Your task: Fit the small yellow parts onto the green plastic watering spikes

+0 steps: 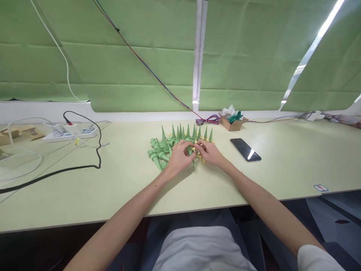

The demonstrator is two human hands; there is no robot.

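Note:
My left hand (182, 154) is closed round a green plastic plant-watering spike (193, 162), its tip pointing down toward me. The fingertips of my right hand (208, 151) meet the left ones at the head of this spike and look pinched on a small yellow plastic piece, mostly hidden by the fingers. Behind my hands a row of green spikes (188, 131) stands point up. More green spikes (155, 160) lie in a heap left of my left hand. Small yellow pieces (203, 160) are scattered under and around my right hand.
A black phone (245, 149) lies right of my hands. Behind it stands a small cardboard box (233, 123) with plastic and green stuff, beside a bundled red-blue cable (208, 120). A white power strip (70, 134) and a black cable (98, 150) are at left. The table's front edge is close.

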